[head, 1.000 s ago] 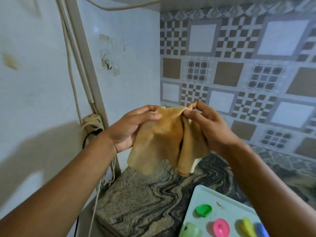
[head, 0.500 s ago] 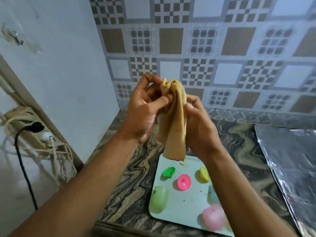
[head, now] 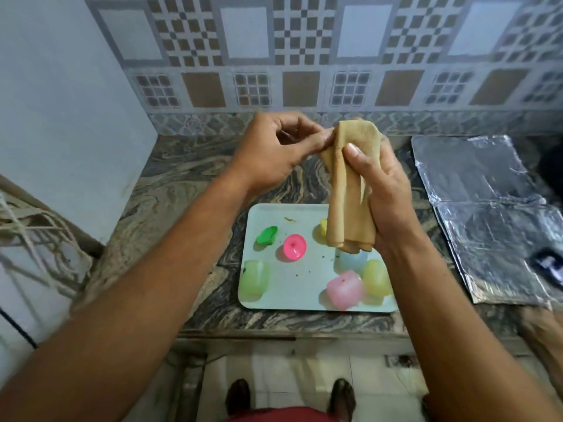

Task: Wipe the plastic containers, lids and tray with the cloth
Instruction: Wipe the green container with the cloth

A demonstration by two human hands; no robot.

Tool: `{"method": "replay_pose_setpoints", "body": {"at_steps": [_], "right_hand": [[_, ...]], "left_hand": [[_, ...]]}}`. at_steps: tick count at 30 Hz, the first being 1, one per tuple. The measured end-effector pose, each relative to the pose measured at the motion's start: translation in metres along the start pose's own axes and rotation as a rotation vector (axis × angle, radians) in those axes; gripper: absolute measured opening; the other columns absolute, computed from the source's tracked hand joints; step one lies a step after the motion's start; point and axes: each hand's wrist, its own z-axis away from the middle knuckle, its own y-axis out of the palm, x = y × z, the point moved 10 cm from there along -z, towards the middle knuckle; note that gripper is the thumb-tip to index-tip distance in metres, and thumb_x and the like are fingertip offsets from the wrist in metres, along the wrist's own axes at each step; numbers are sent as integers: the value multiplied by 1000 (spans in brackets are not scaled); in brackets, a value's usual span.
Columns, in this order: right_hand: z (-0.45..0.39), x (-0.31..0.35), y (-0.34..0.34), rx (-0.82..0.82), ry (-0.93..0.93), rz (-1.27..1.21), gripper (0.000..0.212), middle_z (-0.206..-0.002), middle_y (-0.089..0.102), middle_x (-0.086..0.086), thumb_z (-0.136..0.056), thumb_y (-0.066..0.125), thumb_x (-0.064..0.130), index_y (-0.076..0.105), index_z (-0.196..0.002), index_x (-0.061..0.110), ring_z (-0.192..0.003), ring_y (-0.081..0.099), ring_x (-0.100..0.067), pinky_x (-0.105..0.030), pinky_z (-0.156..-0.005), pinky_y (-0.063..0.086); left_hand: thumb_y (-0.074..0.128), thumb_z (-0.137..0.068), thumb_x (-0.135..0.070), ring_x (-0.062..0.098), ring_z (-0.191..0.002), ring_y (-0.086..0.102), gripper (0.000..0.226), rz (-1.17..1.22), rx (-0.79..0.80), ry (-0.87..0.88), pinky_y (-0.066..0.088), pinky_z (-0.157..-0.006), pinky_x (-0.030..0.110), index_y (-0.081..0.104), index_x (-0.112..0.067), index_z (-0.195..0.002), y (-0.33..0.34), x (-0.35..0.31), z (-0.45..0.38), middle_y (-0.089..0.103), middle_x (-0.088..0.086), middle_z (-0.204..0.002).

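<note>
A folded tan cloth (head: 350,196) hangs above the pale tray (head: 298,287). My right hand (head: 380,190) grips the cloth along its length, thumb on the front. My left hand (head: 277,153) pinches its upper left edge. On the tray lie a green lid (head: 267,235), a pink lid (head: 294,246) and a yellow lid (head: 323,226) partly behind the cloth. Also there are a green container (head: 254,280), a pink container (head: 345,289), a yellow container (head: 376,277) and a light blue container (head: 350,260). Crumbs dot the tray.
The tray sits on a marbled stone counter (head: 170,190) near its front edge. A sheet of foil (head: 487,214) covers the counter to the right. A white wall stands at the left, patterned tiles behind. Cables (head: 27,226) hang at the far left.
The camera has tilted down and right, bringing the whole tray into view. The cloth went from spread out between both hands to folded, and now lies mostly in my right hand.
</note>
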Motion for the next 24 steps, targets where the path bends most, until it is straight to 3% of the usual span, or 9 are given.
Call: {"method": "replay_pose_setpoints", "body": {"at_steps": [2, 4, 6, 9, 13, 15, 17, 20, 24], "right_hand": [[8, -12, -2, 30, 47, 81, 35, -110, 71, -5, -98, 67, 31, 64, -131, 19, -85, 67, -9, -21, -72, 55], [16, -27, -2, 58, 92, 159, 30, -90, 75, -1, -100, 66, 40, 71, -118, 16, -73, 67, -6, -20, -66, 53], [25, -44, -4, 41, 128, 214, 25, -75, 73, 5, -104, 58, 36, 70, -105, 13, -64, 65, -5, -20, -59, 52], [37, -63, -6, 1, 139, 241, 20, -72, 71, 6, -109, 55, 26, 65, -98, 12, -62, 65, -7, -22, -58, 52], [42, -77, -12, -59, 142, 207, 32, -90, 73, -14, -100, 65, 39, 66, -106, 8, -76, 66, -23, -37, -70, 54], [44, -84, -18, -80, 178, 197, 33, -88, 72, -12, -99, 65, 40, 67, -106, 7, -74, 65, -18, -31, -68, 53], [49, -91, -26, -109, 229, 208, 30, -83, 71, -6, -102, 65, 39, 68, -103, 9, -68, 63, -11, -22, -61, 50], [59, -99, -30, -144, 294, 173, 21, -73, 71, 4, -105, 60, 32, 70, -99, 15, -60, 62, -4, -19, -57, 50], [70, -103, -29, -170, 342, 157, 21, -67, 71, 10, -107, 55, 29, 70, -104, 13, -59, 64, -2, -18, -56, 52]], "left_hand": [[68, -101, -15, 7, -76, 61, 14, 18, 95, -29, 51, -75, 22, 79, -8, -97, 16, 21, 11, 73, 4, -84], [63, -104, -11, 5, -72, 58, 16, 43, 129, -47, 48, -71, 18, 77, -6, -98, 23, 38, 24, 70, 4, -82], [59, -106, -9, 1, -69, 59, 18, 56, 146, -96, 45, -68, 12, 76, -7, -98, 26, 53, 38, 69, 4, -81], [61, -105, -15, 6, -74, 68, 17, 34, 164, -136, 49, -70, 15, 77, -9, -104, 28, 70, 57, 74, 3, -86], [72, -97, -19, 23, -81, 76, 20, -32, -88, -138, 62, -80, 32, 70, -20, -117, -7, 98, 73, 72, -1, -87], [72, -94, -17, 19, -87, 73, 22, -129, -139, -181, 58, -78, 28, 71, -22, -115, -26, 122, 85, 72, -2, -92], [75, -87, -22, 13, -102, 68, 38, -330, -6, -243, 53, -84, 24, 68, -24, -124, -28, 155, 102, 68, 0, -110], [72, -66, -45, 21, -132, 46, 92, -680, 327, -344, 45, -108, 40, 42, -33, -153, -14, 211, 133, 46, 0, -140], [81, -62, -47, 28, -141, 34, 116, -828, 401, -363, 40, -113, 48, 23, -31, -162, -10, 253, 154, 33, 1, -154]]}}
